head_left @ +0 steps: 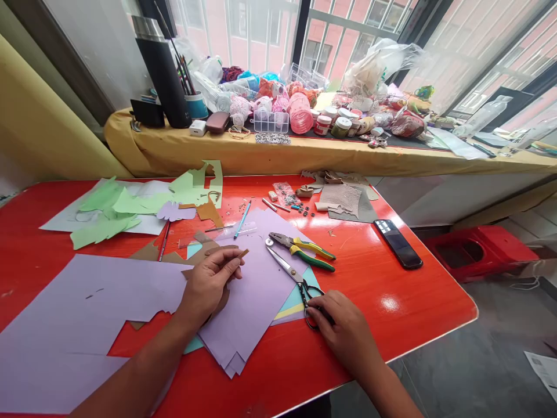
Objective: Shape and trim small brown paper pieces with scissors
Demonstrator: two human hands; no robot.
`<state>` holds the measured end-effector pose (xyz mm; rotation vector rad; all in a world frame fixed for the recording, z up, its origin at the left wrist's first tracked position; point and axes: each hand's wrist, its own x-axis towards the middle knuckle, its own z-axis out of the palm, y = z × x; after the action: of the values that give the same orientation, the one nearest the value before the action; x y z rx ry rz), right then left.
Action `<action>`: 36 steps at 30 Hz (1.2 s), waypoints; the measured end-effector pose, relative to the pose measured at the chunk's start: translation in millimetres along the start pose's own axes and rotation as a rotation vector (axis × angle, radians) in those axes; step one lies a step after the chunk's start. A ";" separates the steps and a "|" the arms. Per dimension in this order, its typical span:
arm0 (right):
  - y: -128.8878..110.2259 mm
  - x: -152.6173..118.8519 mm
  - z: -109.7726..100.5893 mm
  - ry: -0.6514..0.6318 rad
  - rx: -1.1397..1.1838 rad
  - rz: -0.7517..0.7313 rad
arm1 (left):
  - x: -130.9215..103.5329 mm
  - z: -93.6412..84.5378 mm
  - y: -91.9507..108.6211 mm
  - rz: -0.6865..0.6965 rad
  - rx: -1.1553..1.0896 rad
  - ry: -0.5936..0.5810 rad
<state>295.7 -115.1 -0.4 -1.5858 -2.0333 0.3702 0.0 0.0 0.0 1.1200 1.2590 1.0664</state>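
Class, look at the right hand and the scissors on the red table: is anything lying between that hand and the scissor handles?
Nothing visible does. The right hand is already at the black handles of the scissors, its fingers on the loops. The pliers lie beyond the blades, apart from the hand. The left hand holds a small brown paper piece off to the side.

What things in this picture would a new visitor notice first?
First, the bright red table strewn with lilac paper sheets. At its middle, the left hand holds a brown card piece, while the right hand rests on the scissors, beside green-handled pliers.
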 end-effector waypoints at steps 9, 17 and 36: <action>16.7 38.4 11.1 0.093 -0.011 0.066 | 1.5 -6.2 3.4 -0.037 -0.024 -0.007; 6.1 45.3 12.1 0.133 0.146 0.147 | 5.9 -9.4 -2.3 -0.041 -0.008 -0.052; -63.9 136.4 54.3 -0.115 0.756 0.145 | -1.7 -6.3 7.6 -0.043 0.039 -0.132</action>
<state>190.2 3.5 20.5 -1.2362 -1.5593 1.1485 -6.3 -0.3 7.8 1.1693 1.1980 0.9240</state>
